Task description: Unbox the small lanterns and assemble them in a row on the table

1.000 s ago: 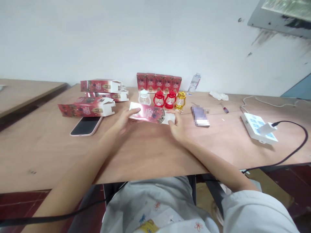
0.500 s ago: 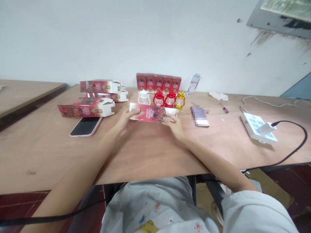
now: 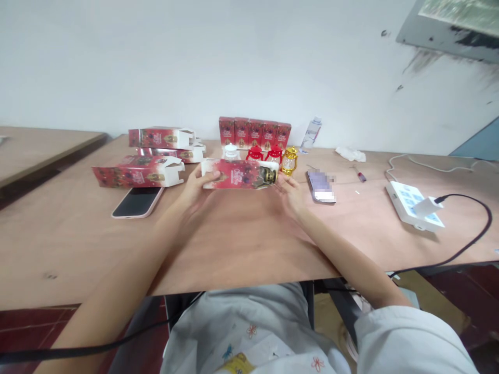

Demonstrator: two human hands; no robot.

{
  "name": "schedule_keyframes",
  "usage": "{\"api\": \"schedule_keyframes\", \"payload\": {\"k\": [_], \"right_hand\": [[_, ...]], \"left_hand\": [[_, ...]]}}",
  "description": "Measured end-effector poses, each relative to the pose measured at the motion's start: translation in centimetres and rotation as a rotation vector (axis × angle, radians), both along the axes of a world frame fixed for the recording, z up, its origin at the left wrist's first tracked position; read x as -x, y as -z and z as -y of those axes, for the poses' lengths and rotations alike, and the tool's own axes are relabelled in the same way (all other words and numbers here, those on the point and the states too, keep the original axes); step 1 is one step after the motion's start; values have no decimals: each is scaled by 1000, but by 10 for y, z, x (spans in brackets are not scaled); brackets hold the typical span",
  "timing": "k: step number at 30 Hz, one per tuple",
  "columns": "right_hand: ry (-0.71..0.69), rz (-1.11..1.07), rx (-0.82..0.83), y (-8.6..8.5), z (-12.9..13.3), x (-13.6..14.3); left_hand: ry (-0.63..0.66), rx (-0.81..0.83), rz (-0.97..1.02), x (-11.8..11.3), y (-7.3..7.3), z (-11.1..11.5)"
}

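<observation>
A red and white cardboard gift box [image 3: 237,174] with Christmas print is held lengthwise above the table. My left hand [image 3: 197,188] is closed around its left end, thumb on the front face. At the other end, my right hand [image 3: 289,192] has its fingertips against the box edge. A dark and gold lantern shape [image 3: 268,175] shows there; whether printed or real I cannot tell. Just behind stand a white lantern [image 3: 231,151], two red lanterns [image 3: 255,153] partly hidden by the box, and a gold lantern [image 3: 289,161].
Several upright red boxes [image 3: 255,133] line the wall. More boxes with open flaps [image 3: 138,172] lie at left, near a pink-edged phone [image 3: 137,202]. To the right are a purple phone [image 3: 320,186], a screwdriver [image 3: 360,175], a bottle [image 3: 311,133] and a power strip [image 3: 415,204].
The held box has turned and shifted slightly up and left, so the lantern shape now shows at its right end. My right hand has slid right, off the front face to the end.
</observation>
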State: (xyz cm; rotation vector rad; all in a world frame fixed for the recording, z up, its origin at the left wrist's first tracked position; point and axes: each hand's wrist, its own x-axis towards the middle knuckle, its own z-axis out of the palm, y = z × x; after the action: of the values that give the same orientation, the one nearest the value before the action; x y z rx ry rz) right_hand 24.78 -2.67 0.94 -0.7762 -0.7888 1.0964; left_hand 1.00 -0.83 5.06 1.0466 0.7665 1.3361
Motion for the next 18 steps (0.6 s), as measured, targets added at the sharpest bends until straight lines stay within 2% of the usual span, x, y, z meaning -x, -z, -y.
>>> {"api": "schedule_keyframes", "payload": {"k": [3, 7, 11, 15, 18], "right_hand": [[48, -158, -11, -9, -4, -13], [217, -165, -47, -20, -10, -31], [318, 36, -114, -19, -12, -33], [317, 348, -164, -13, -6, -22], [303, 501, -181, -10, -1, -15]], "left_hand": [[-73, -1, 20, 5, 1, -6], [-140, 70, 86, 10, 1, -10], [-145, 137, 193, 13, -1, -9], [-91, 109, 209, 13, -4, -6], [-90, 57, 177, 10, -6, -4]]}}
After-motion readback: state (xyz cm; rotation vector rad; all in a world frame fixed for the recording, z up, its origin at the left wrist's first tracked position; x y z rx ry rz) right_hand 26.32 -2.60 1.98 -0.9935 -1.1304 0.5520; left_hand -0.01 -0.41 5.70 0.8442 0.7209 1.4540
